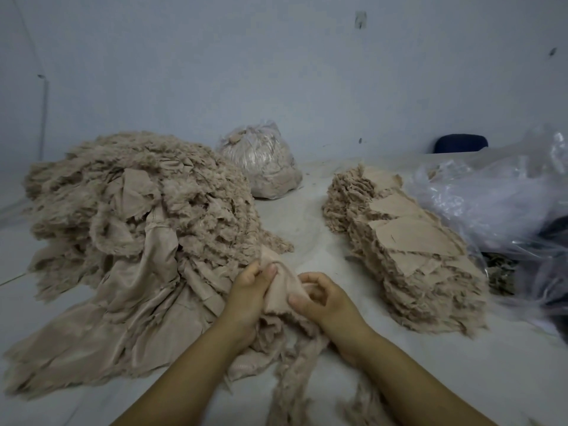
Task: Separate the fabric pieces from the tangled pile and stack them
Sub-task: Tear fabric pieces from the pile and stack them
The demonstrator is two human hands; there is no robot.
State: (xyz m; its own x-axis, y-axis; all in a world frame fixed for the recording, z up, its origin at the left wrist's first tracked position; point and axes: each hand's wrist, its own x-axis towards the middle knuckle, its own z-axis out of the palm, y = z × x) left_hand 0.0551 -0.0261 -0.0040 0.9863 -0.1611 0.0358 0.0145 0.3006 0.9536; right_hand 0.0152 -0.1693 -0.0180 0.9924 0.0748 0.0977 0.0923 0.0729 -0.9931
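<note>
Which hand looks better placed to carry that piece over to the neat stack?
Probably the right hand. Both hands pinch the fabric piece, but the stack lies on the right side, while the left hand sits nearer the tangled pile.

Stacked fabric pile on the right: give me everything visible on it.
The stacked pile is a long, low bank of beige fabric pieces laid flat on one another, smooth woven backing up, fuzzy frayed edges along its sides. It lies on the pale work surface, running from far centre toward the near right. Clear plastic sheeting lies along its right side. Neither hand touches it.
</note>
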